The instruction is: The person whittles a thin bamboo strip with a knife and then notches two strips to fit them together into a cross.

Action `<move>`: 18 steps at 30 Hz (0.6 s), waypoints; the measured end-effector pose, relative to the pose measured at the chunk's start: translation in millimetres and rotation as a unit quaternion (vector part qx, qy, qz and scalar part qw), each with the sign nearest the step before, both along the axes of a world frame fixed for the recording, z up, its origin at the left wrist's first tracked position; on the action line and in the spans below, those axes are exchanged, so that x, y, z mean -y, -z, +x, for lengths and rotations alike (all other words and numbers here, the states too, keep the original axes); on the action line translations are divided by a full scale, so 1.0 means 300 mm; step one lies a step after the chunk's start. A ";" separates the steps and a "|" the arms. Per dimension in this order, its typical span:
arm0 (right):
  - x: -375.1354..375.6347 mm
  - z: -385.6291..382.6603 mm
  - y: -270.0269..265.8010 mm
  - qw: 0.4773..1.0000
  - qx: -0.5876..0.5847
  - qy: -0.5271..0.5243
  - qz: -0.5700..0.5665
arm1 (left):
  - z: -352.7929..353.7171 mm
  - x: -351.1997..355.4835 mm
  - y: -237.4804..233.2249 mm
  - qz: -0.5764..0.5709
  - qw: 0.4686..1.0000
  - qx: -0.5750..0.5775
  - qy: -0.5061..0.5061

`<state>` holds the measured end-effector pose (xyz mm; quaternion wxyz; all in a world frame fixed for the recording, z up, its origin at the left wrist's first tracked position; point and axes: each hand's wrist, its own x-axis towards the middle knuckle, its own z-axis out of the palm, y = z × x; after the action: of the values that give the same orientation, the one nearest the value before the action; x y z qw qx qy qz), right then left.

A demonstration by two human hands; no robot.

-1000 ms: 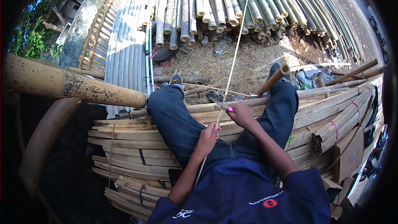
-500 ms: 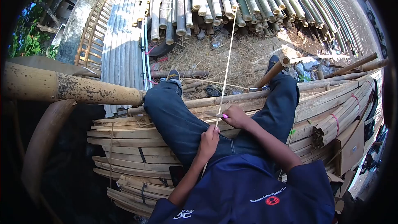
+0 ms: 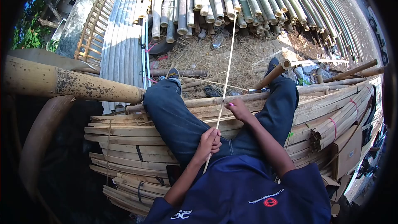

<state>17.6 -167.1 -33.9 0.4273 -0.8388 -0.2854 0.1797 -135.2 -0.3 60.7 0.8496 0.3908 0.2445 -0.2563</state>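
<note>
A long, thin pale bamboo strip runs from my lap out toward the stacked poles. My left hand is closed around it near my lap, fingers wrapped over the strip. Farther along, my right hand grips a small knife with a pink handle. The knife's blade lies right at the strip, mostly hidden in this view. Both hands are between my spread knees, above split bamboo slats.
Many bamboo poles are stacked ahead. A thick spotted pole reaches my left knee, and a cut pole stands near my right foot. Straw litter covers the ground. At right are a tied slat bundle and a cardboard box.
My right hand with the knife has moved a little forward along the strip. My left hand has rolled so its fingers show around the strip, slightly nearer my body.
</note>
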 end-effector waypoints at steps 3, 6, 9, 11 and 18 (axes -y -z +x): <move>-0.005 0.008 -0.029 0.994 -0.004 0.099 -0.048 | -0.014 -0.001 0.002 -0.040 0.999 -0.003 0.003; -0.023 -0.060 -0.022 0.992 0.070 -0.101 0.027 | 0.004 -0.012 0.006 -0.083 0.996 -0.025 -0.007; -0.030 -0.062 -0.006 0.992 0.097 -0.081 -0.008 | 0.015 -0.019 0.015 -0.113 0.993 -0.043 -0.003; -0.055 -0.068 0.001 0.992 0.105 -0.059 -0.038 | 0.031 -0.030 0.017 -0.122 0.990 -0.058 -0.028; 0.011 0.046 0.078 0.958 -0.022 0.268 -0.099 | -0.046 -0.011 0.009 -0.316 0.945 -0.080 -0.015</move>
<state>31.3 -170.5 -57.1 0.3806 -0.9186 -0.0218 0.1044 -149.1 3.1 58.1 0.9109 0.0764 0.2236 -0.3383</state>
